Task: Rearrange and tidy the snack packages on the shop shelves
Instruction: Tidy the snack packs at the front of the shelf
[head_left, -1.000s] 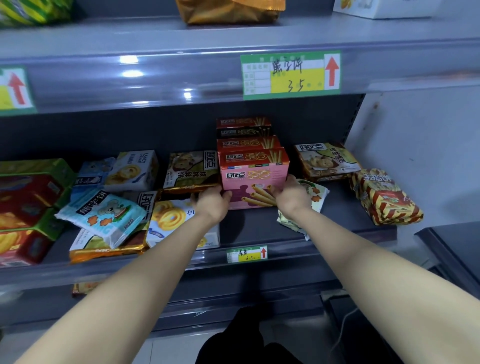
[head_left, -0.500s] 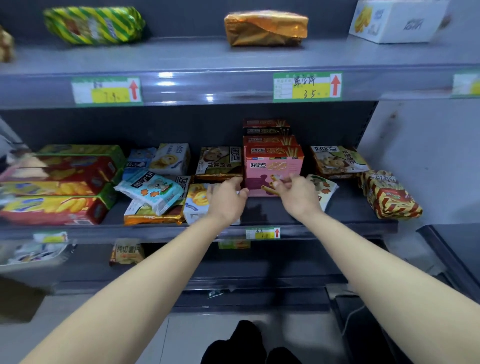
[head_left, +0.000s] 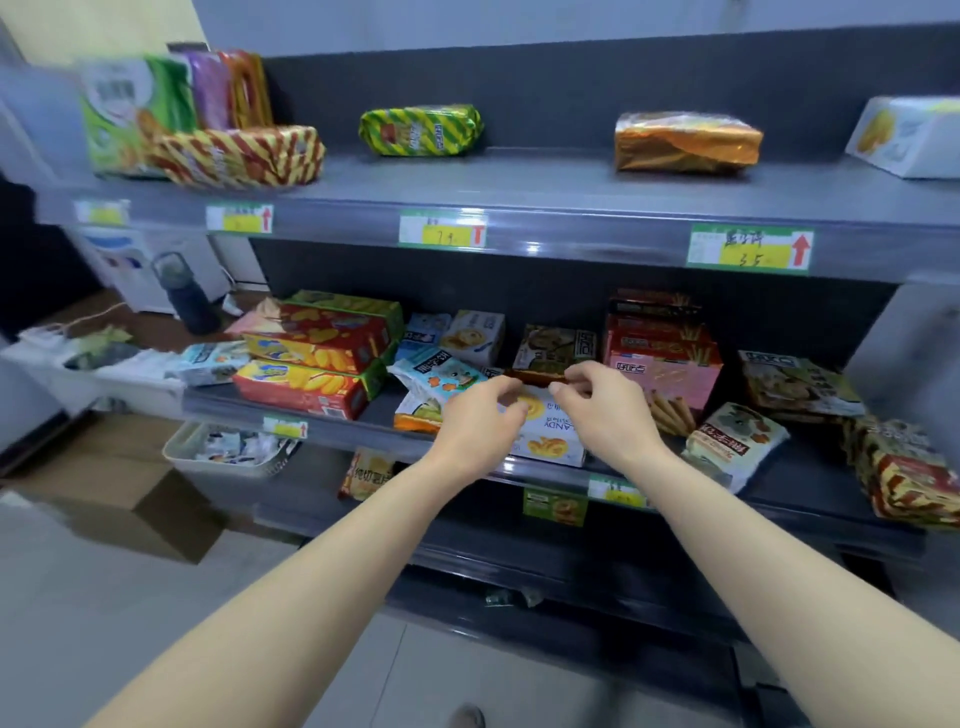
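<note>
2 hands out over the middle shelf now: left hand and right hand side by side above the white cookie box. Both grips half-curled, fingertips at the brown biscuit box's front edge. I cannot tell if they're pinching it. The pink stick-biscuit box stands just right of them.

top shelf gaps open, middle shelf — crowded
</note>
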